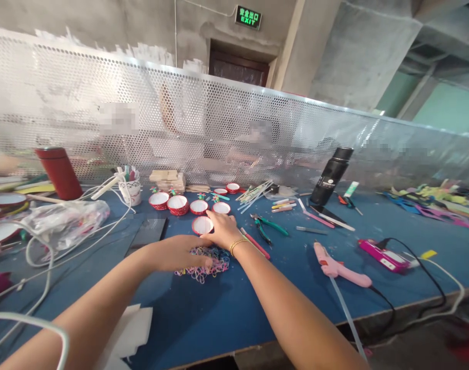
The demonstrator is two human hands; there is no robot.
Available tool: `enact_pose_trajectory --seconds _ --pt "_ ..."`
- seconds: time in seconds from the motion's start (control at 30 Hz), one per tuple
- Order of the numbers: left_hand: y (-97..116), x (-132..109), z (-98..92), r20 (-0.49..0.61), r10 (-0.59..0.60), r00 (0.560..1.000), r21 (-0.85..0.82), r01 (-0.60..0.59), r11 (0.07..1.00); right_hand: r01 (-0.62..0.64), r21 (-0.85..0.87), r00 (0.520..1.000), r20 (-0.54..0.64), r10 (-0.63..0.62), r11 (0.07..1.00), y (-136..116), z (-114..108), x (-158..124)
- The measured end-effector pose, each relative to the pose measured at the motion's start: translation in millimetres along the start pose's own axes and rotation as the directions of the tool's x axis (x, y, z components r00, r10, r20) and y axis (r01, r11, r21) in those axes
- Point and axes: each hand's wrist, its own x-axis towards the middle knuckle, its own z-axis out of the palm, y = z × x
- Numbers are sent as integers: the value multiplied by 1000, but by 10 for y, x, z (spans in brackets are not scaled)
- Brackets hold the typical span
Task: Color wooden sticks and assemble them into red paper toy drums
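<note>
Head view gives us both our arms stretched over the blue table (219, 313). Our left hand (180, 253) lies flat, fingers close together, pressing on a pile of coloured bands (214, 263) at mid-table. Our right hand (222, 228), with a gold bracelet (238, 244) on the wrist, rests just beyond the pile. Its fingers are stretched out and loosely spread, the tips touching the rim of the nearest red cup (201, 225) without closing round it. More cups (178, 204) stand in a row behind, and green pliers (268, 226) and a pink glue gun (336, 267) lie to the right. We judge the work to be at the sorting point, with the bands held down and a cup being steadied. Picking a single band would call for a fine pinch, since the loops lie tangled together.
</note>
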Motion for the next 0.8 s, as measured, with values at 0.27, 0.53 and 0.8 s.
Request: enact_pose_trajectory --seconds 0.27,0.53,0.8 --pt "-314 80 -4 -211 -167 963 291 224 930 -32 -64 999 8 33 997 37 -108 -30" --pt "-549 190 229 -79 -137 987 456 158 876 -3 -94 1000 31 6 996 -42 -88 -77" --pt "-493 166 161 -189 -209 960 492 276 825 -114 -124 992 -70 106 986 129 -448 -98"
